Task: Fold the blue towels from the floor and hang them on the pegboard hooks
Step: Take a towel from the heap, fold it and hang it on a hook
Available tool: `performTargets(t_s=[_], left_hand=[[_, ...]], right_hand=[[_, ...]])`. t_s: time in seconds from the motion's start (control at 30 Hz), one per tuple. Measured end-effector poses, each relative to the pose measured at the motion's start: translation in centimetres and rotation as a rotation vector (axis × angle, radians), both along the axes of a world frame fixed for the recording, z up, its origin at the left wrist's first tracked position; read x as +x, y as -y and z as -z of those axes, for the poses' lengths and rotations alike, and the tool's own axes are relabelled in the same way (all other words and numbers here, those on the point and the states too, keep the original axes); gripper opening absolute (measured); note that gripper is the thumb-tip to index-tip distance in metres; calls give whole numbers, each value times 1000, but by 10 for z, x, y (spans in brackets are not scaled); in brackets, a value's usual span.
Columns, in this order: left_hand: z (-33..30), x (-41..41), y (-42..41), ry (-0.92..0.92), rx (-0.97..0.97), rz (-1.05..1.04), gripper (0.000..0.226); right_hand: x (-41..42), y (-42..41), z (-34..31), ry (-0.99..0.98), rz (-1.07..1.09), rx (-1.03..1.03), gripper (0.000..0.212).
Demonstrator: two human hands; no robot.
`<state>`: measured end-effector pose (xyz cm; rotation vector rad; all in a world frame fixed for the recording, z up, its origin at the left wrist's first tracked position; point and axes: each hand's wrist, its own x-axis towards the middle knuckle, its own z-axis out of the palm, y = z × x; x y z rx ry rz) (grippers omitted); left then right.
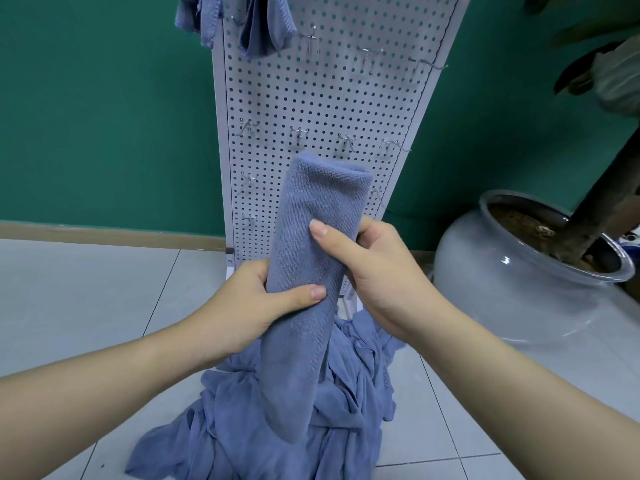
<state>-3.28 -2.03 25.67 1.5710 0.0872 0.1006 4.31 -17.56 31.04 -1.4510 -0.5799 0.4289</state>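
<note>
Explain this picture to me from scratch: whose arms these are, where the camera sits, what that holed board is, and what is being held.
There is no machine here. The single picture comes from a camera worn on a person's head, looking forward and down, so the two bare arms reaching in from below are that person's own.

The left hand and the right hand both keep a grip on one folded blue towel, held upright between them, thumbs on the near face.

Below it, on the pale tiled floor, lies a crumpled pile of blue towels not yet folded.

Behind stands a white pegboard, a holed panel carrying metal hooks. At its top, hung towels already drape down.

To the right is a glass pot holding a plant.
</note>
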Motion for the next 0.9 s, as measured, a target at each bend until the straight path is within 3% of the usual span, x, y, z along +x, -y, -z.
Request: performTargets(t_s=[0.2, 0.4, 0.53, 0.7, 0.8, 0.9], left_hand=[[-1, -2, 10, -46, -45, 8, 36], [14, -9, 9, -213, 25, 128, 21], [23, -10, 1, -263, 146, 235, 21], [13, -5, -13, -313, 363, 411, 21], [7, 1, -16, -235, 315, 331, 48], [-3, 10, -10, -52, 148, 187, 49]], right_hand=[[2, -4, -21, -74, 75, 186, 31], [15, 8, -51, -125, 129, 313, 21], [25, 13, -59, -144, 181, 386, 31], [31, 19, -55, -202, 206, 420, 17], [29, 16, -47, -222, 197, 378, 23], [24, 8, -34, -239, 167, 355, 29]])
